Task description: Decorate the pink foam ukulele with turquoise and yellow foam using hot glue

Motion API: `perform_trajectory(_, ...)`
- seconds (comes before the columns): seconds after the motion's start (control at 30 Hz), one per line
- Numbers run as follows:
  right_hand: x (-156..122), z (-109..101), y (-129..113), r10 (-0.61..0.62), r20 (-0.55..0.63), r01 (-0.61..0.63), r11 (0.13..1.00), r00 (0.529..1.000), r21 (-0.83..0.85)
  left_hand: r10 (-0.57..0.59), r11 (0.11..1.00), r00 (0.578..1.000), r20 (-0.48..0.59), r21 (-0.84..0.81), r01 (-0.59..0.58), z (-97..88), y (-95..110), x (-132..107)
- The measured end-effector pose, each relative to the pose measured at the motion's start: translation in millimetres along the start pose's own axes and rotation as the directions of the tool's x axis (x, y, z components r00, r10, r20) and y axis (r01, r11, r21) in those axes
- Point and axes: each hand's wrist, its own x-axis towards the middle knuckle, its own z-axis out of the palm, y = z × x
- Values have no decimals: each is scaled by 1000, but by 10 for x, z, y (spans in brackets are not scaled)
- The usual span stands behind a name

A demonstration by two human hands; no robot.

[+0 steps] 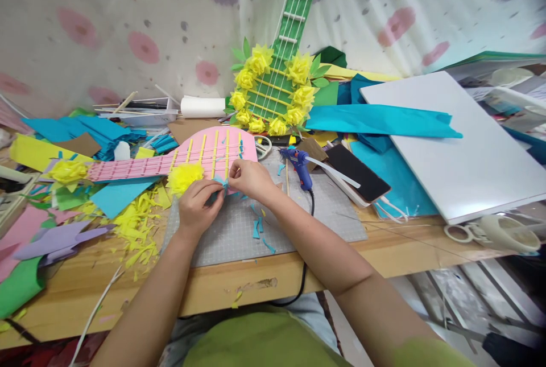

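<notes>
A pink paper guitar (199,148) lies on its back on the grey cutting mat (222,244), its neck pointing left. Yellow strips cross its body, and a yellow paper flower (186,178) sits at the near edge. My left hand (198,202) is closed at that edge, thumb and finger pinching a small blue paper piece (222,182). Close beside it, my right hand (249,178) has its fingers pinched together over the lower end of the body; what they hold, if anything, is hidden. Small blue scraps (257,227) lie on the mat.
A blue glue gun (301,169) rests right of my hands, its cord (305,264) running over the table edge. Behind stands a green paper guitar (273,88) ringed with yellow flowers. A phone (358,172), white board (452,145), cup (503,233) and yellow shreds (136,225) surround the mat.
</notes>
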Motion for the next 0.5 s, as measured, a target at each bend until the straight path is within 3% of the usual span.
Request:
perform_trajectory(0.33,21,-122,39,-16,113,1,991,993,131,21,1000,1000,-12,-3,-21,-1,7,5)
perform_trajectory(0.5,40,-82,87,-139,113,125,984,984,126,3,1000,1000,-8,2,-3,1,7,9)
